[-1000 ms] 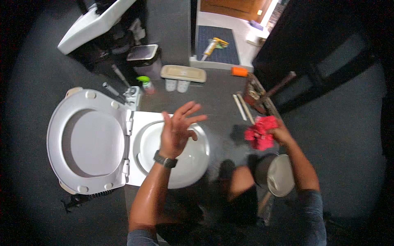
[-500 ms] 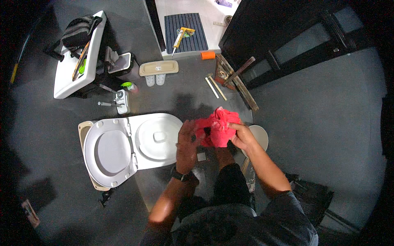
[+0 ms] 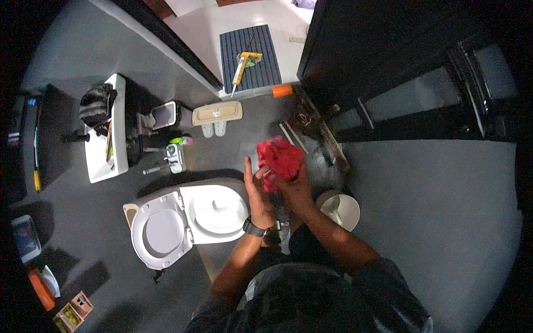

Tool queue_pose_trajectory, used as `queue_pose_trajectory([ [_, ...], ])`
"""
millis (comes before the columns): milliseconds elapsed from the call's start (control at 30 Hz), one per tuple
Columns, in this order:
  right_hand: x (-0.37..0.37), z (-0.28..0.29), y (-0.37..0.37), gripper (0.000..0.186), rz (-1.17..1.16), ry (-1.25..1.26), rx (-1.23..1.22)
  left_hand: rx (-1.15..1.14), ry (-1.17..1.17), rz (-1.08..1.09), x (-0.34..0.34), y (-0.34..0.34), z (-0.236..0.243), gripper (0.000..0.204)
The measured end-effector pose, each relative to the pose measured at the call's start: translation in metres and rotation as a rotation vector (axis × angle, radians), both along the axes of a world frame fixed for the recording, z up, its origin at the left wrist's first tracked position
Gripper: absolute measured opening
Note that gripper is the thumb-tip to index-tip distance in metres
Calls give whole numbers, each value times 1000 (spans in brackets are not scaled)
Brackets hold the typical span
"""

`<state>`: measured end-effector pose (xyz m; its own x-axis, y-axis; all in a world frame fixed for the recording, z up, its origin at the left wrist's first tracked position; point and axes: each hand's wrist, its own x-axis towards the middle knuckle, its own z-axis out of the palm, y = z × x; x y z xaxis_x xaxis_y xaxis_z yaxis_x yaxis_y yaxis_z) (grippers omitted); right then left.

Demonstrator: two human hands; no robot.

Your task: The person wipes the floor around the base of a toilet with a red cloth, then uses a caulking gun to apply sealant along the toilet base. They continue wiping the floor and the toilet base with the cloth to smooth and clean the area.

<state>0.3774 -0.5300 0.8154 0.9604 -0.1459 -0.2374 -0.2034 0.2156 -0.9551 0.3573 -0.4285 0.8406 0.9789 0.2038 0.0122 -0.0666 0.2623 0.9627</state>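
Observation:
A crumpled red cloth (image 3: 280, 158) is bunched up in front of me, above the floor. My right hand (image 3: 296, 187) is closed round its lower right side, and the folds hide some of those fingers. At the cloth's left edge is my left hand (image 3: 260, 194), with a dark watch on its wrist. One of its fingers stretches straight up, apart from the cloth, while another digit touches the red folds. The toilet (image 3: 219, 210), seat up, stands just left of that hand. Beside my right forearm sits a white bucket (image 3: 348, 212).
A washbasin (image 3: 105, 161) and a toilet brush holder (image 3: 176, 158) are at left. Beyond lie a beige cistern lid (image 3: 214, 114), an orange cylinder (image 3: 282, 91) and a yellow caulking gun (image 3: 240, 71) on a striped mat (image 3: 266, 66). Wooden pieces (image 3: 336, 150) lie along the right.
The red cloth and my right hand have shifted left and are more bunched together. My left hand has turned edge-on and come against the cloth. The view has also shifted, showing more at left.

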Motion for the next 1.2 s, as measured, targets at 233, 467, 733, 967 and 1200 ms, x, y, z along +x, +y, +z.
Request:
queue_pose_trajectory([
  [233,51,27,-5,57,65,66,-289,575,-321,-119,50,-7,27,105],
  [467,114,-9,-27,44,45,227,279,617,-493,-129,68,17,27,118],
  [733,122,44,19,60,68,226,442,528,-513,-75,111,68,21,112],
  [967,192,21,100,65,165,-200,-46,-632,185,220,175,97,26,116],
  [1200,247,31,125,59,106,183,292,-978,75,262,232,199,14,134],
])
